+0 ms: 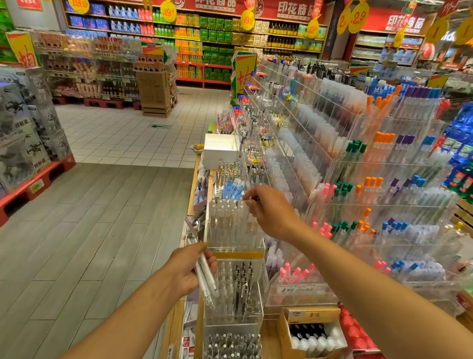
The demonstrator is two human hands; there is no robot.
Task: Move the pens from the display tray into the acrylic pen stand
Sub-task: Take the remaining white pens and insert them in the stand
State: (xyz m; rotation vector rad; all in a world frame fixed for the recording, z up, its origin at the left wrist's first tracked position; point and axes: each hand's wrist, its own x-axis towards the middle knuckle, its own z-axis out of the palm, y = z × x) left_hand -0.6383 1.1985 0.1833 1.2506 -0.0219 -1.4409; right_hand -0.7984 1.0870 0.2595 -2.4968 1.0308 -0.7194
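My left hand (pixel 184 268) grips a small bundle of clear white pens (pixel 207 279), held slanted in front of an acrylic pen stand. My right hand (pixel 269 210) reaches over the acrylic pen stand (pixel 234 227) filled with upright clear pens. Its thumb and forefinger are pinched at the top of one pen (pixel 247 198) at the stand's upper right. A display tray (pixel 194 227) with loose pens lies at the counter's left edge, partly hidden behind my left hand.
More acrylic stands with black-and-clear pens (pixel 238 290) and silver-capped pens (pixel 231 354) stand nearer to me. Tiered acrylic racks of coloured pens (pixel 370 190) rise to the right. A cardboard box of bottles (pixel 312 337) sits on the wooden counter. A grey plank aisle floor lies to the left.
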